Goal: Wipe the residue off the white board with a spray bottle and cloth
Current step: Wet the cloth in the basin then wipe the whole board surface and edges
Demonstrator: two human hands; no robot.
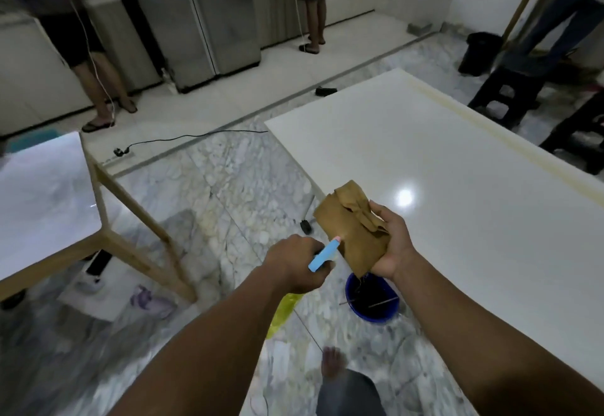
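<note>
Forearms, two, bare, reaching forward from the bottom edge. White board [457,206]: large glossy slab, lying flat at right, a light glare spot on it. Blue bucket [372,301]: on the marble floor [228,187] just below the hands, beside the board's near-left edge. Brown cloth [354,229]: folded, held over that edge, grasped by the right hand [394,245] with fingers wrapped around it. Left hand [295,267]: fingers clenched on the spray bottle [325,254], only its light-blue nozzle showing, tip touching or nearly touching the cloth.
</note>
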